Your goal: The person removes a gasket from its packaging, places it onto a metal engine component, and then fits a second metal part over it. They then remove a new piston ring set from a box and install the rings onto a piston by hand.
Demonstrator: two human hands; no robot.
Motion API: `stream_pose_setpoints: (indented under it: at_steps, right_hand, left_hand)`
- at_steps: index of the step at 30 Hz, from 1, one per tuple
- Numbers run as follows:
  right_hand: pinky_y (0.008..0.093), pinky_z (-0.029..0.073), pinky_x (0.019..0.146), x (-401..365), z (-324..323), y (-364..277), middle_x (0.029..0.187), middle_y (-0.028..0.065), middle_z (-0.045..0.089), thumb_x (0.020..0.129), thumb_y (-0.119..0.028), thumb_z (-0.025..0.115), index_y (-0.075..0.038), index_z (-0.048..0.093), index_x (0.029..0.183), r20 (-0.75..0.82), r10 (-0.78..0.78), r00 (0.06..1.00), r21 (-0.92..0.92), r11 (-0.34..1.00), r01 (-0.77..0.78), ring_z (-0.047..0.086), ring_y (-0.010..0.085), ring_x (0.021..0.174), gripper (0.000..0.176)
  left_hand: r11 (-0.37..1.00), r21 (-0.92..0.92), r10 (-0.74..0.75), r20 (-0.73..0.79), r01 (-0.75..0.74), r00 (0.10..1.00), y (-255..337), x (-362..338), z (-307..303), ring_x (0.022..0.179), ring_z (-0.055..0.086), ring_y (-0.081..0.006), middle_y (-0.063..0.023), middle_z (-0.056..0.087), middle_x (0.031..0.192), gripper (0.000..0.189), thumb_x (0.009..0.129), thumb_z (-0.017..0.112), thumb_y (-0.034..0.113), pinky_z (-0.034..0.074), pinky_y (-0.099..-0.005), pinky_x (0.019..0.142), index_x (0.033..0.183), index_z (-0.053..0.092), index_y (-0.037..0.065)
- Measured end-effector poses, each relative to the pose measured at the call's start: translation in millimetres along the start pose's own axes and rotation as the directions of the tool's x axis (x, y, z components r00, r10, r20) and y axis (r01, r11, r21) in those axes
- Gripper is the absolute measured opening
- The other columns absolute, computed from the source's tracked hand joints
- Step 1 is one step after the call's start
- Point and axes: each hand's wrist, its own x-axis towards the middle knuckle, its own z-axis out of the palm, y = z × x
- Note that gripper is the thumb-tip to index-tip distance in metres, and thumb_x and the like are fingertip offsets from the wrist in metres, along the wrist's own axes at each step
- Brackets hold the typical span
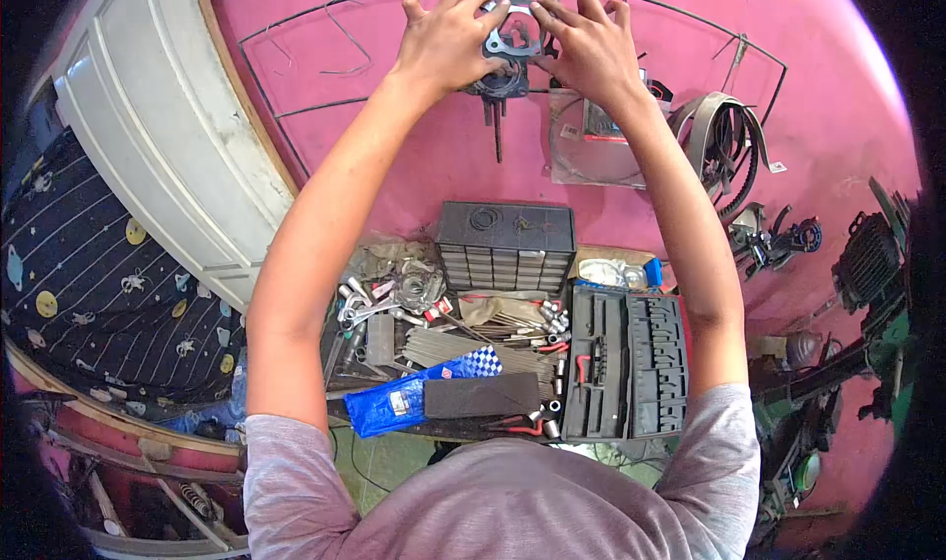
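Note:
Both arms reach up toward the pink wall. My left hand [448, 42] has its fingers bent around the left edge of a flat metal gasket [497, 43]. On the gasket's right side my right hand [593, 45] grips the edge with bent fingers. The gasket has a large central opening and holes at its corners. Behind and just below it hang other dark parts [501, 85], partly covered by the gasket and my fingers. A thin dark strip hangs beneath them.
A wire rack [325, 108] spans the wall. Belts [724, 136] hang at right. Below stand a drawer cabinet [505, 227], an open socket case [599, 363], a blue packet [394, 402], a dark block [481, 396] and scattered wrenches [370, 309]. A white door [168, 116] is at left.

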Motion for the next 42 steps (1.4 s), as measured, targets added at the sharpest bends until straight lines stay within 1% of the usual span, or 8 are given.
stream_pose_setpoints:
  at_steps: [9, 11, 28, 30, 34, 39, 40, 42]
  right_hand:
    - [0.0501, 0.039, 0.099, -8.7, 10.7, -3.5, 0.130, -0.0017, 0.069, 0.070, -0.042, 0.086, -0.014, 0.067, 0.132, 0.036, -0.015, 0.999, 0.080, 0.997, 0.012, 0.058, 0.0233, 0.113, 0.071]
    - [0.0518, 0.038, 0.104, -8.6, 12.0, -5.4, 0.137, -0.0056, 0.066, 0.071, -0.042, 0.085, -0.018, 0.064, 0.139, 0.145, 0.031, 0.989, 0.089, 0.995, -0.044, 0.056, 0.0209, 0.118, 0.075]
    - [0.0487, 0.040, 0.096, -14.8, 21.6, -17.8, 0.131, -0.0007, 0.067, 0.066, -0.034, 0.089, -0.010, 0.064, 0.134, 0.067, 0.021, 0.998, 0.151, 0.988, -0.031, 0.057, 0.0227, 0.115, 0.076]
    - [0.0493, 0.039, 0.099, -15.1, 23.1, -20.5, 0.137, -0.0001, 0.065, 0.070, -0.031, 0.087, -0.013, 0.063, 0.137, 0.127, 0.050, 0.991, 0.182, 0.981, -0.073, 0.056, 0.0235, 0.117, 0.074]
    - [0.0491, 0.039, 0.098, -18.3, 31.3, -24.6, 0.136, 0.0008, 0.065, 0.069, -0.033, 0.088, -0.013, 0.062, 0.138, 0.121, 0.040, 0.992, 0.188, 0.980, -0.062, 0.056, 0.0238, 0.117, 0.075]
    - [0.0485, 0.042, 0.093, -22.3, 42.7, -30.6, 0.126, 0.0002, 0.067, 0.071, -0.026, 0.084, -0.010, 0.066, 0.130, 0.106, 0.031, 0.994, 0.170, 0.984, -0.049, 0.058, 0.0231, 0.114, 0.064]
    - [0.0483, 0.040, 0.097, -23.3, 44.8, -30.6, 0.135, 0.0022, 0.065, 0.069, -0.033, 0.087, -0.012, 0.062, 0.138, 0.192, 0.038, 0.981, 0.171, 0.983, -0.071, 0.056, 0.0241, 0.118, 0.076]
    - [0.0485, 0.040, 0.097, -25.3, 50.3, -32.9, 0.134, 0.0019, 0.065, 0.070, -0.032, 0.086, -0.012, 0.062, 0.138, 0.178, 0.040, 0.983, 0.166, 0.984, -0.070, 0.056, 0.0239, 0.118, 0.075]
  left_hand:
    - [1.000, -0.026, -0.002, 0.069, 0.004, 0.998, 5.3, -9.0, 13.9, 0.135, 0.048, -0.0196, 0.0044, 0.059, 0.138, 0.074, 0.065, 0.087, 0.049, 0.029, -0.0606, 0.099, 0.131, 0.068, 0.022]
    - [0.999, -0.041, -0.007, 0.082, 0.010, 0.997, 5.3, -9.9, 19.0, 0.135, 0.048, -0.0195, 0.0037, 0.059, 0.139, 0.075, 0.065, 0.087, 0.049, 0.028, -0.0605, 0.099, 0.132, 0.068, 0.022]
    - [0.993, -0.096, -0.051, 0.099, 0.061, 0.994, 8.8, -19.0, 30.1, 0.134, 0.049, -0.0200, 0.0043, 0.060, 0.138, 0.076, 0.065, 0.090, 0.041, 0.029, -0.0597, 0.101, 0.134, 0.065, 0.021]
    - [0.993, -0.092, -0.062, 0.103, 0.072, 0.993, 9.5, -21.1, 32.3, 0.135, 0.049, -0.0200, 0.0046, 0.060, 0.138, 0.076, 0.065, 0.090, 0.040, 0.030, -0.0596, 0.101, 0.134, 0.065, 0.021]
    - [0.992, -0.100, -0.069, 0.100, 0.079, 0.993, 10.4, -28.1, 37.8, 0.135, 0.048, -0.0206, 0.0037, 0.060, 0.136, 0.076, 0.065, 0.091, 0.041, 0.030, -0.0586, 0.101, 0.133, 0.065, 0.021]
    - [0.993, -0.091, -0.067, 0.137, 0.080, 0.988, 12.0, -34.8, 43.3, 0.136, 0.048, -0.0218, 0.0034, 0.059, 0.138, 0.076, 0.066, 0.091, 0.040, 0.030, -0.0596, 0.101, 0.134, 0.065, 0.021]
    - [0.993, -0.090, -0.064, 0.148, 0.078, 0.987, 12.3, -36.2, 44.2, 0.136, 0.047, -0.0215, 0.0019, 0.059, 0.137, 0.076, 0.066, 0.091, 0.040, 0.032, -0.0601, 0.101, 0.134, 0.064, 0.020]
    - [0.993, -0.082, -0.067, 0.176, 0.083, 0.982, 13.8, -38.7, 43.8, 0.138, 0.046, -0.0213, 0.0002, 0.057, 0.138, 0.077, 0.067, 0.090, 0.040, 0.034, -0.0616, 0.102, 0.136, 0.062, 0.018]
